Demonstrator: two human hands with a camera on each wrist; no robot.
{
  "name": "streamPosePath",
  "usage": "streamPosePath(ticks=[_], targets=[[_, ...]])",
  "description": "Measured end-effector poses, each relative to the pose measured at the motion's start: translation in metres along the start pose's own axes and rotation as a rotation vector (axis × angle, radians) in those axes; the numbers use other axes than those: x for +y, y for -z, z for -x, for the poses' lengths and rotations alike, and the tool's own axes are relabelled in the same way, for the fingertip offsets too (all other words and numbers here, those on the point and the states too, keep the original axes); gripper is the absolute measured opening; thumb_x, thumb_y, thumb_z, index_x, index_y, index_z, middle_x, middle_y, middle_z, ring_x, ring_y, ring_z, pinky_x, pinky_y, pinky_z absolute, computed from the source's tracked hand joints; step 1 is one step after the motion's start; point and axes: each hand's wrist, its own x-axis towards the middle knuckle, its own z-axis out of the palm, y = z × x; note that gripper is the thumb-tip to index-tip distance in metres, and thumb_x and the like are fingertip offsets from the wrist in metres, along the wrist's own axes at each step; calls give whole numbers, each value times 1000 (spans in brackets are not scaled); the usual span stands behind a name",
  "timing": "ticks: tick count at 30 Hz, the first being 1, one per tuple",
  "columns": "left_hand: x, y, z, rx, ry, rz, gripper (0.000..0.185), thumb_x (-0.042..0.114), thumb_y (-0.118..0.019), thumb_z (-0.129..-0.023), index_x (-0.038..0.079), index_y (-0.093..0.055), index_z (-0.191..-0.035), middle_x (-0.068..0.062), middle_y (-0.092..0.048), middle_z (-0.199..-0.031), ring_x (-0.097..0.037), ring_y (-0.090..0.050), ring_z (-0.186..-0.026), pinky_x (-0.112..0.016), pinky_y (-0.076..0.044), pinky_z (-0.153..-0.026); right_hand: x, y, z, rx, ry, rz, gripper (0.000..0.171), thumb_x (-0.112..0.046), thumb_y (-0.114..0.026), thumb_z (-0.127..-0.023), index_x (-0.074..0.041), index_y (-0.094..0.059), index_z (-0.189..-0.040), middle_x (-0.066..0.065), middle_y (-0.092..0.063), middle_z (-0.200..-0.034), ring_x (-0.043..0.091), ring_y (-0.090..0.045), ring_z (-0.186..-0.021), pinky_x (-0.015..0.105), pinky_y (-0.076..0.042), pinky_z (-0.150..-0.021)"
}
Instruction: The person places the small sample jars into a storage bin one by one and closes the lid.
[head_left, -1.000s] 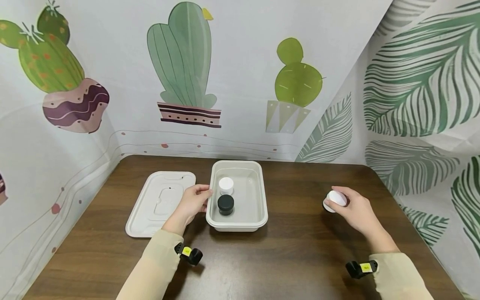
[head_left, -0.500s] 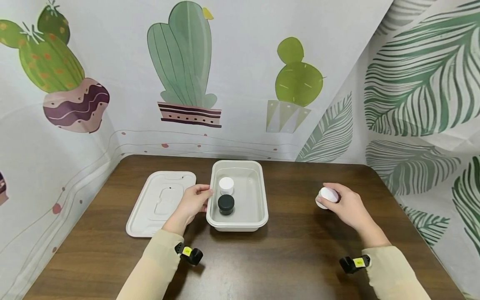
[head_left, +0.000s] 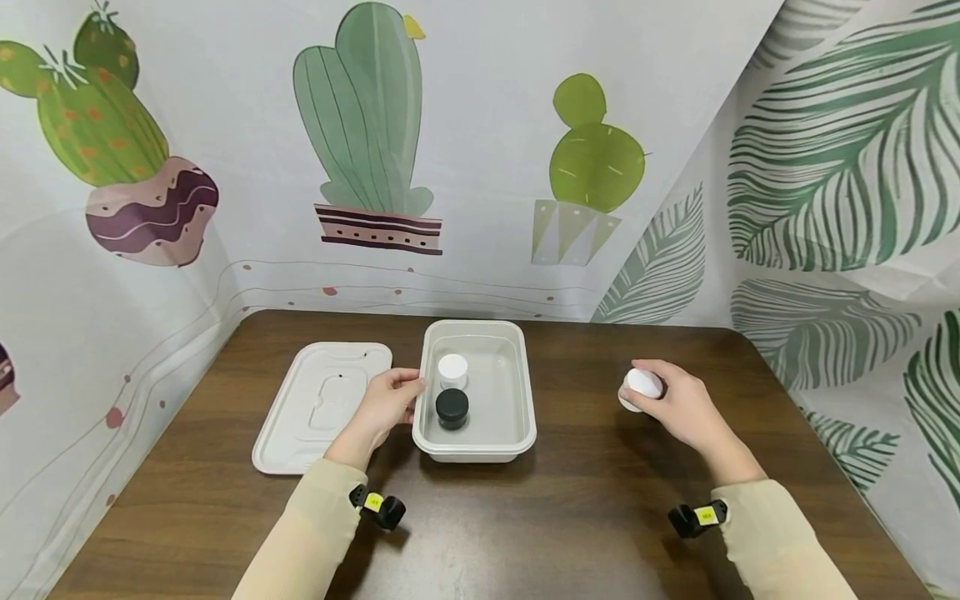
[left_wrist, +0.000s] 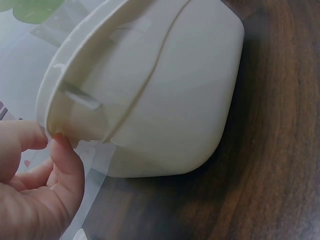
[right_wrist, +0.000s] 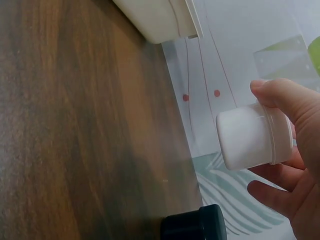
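Two hands are at work over the dark brown wooden surface [head_left: 585, 500]. The left hand [head_left: 386, 404] rests against the left long rim of the cream rectangular plastic tub [head_left: 517, 442], thumb and fingertips curled onto the lip and pinching it; the left wrist view shows the fingers [left_wrist: 67, 165] meeting the rim from beside the tub's outer wall. The right hand [head_left: 671, 400] is wrapped round a small white round plastic jar [head_left: 641, 385], fingers curled over it and the thumb on its side, holding it tilted to the right of the tub and well apart from it; the right wrist view shows this jar [right_wrist: 252, 135] raised off the surface with its flat end turned away from the palm. There are three small round jars in all: the white one in the right hand, a second white jar [head_left: 452, 369] standing inside the tub toward its far end, and one black-lidded jar [head_left: 452, 407] just in front of it, the two near each other along the tub's left side. One tub and one flat cream rectangular lid [head_left: 318, 408] are present; the lid lies on the surface just left of the tub, partly under the left hand.
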Motion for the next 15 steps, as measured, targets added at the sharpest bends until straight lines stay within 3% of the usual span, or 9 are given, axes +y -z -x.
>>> streamPosePath(ticks=[6, 11, 15], targets=[[1, 0, 0, 1, -7, -2, 34, 13, -56, -93, -6, -53, -121, -10, -60, -87, -11, -56, -59, -21, -50, -53, -3, -2, -5, -20, 3, -16, 53, -30, -74, -81, -1, -58, -122, 21, -63, -115, 33, -61, -97, 46, -51, -78], [1, 0, 3, -11, -62, 17, 34, 14, -57, -92, -9, -53, -117, -11, -61, -85, -13, -58, -59, -23, -51, -53, -6, -5, -8, -26, 7, -23, 52, -30, -74, -81, -2, -59, -122, 21, -63, -115, 33, -61, -97, 45, -50, -78], [0, 1, 3, -12, -50, 14, 35, 14, -56, -93, -9, -53, -119, -14, -62, -89, -13, -58, -61, -22, -51, -53, -9, -7, -10, -31, 13, -33, 53, -31, -74, -81, -3, -59, -123, 20, -63, -116, 33, -61, -98, 45, -50, -79]])
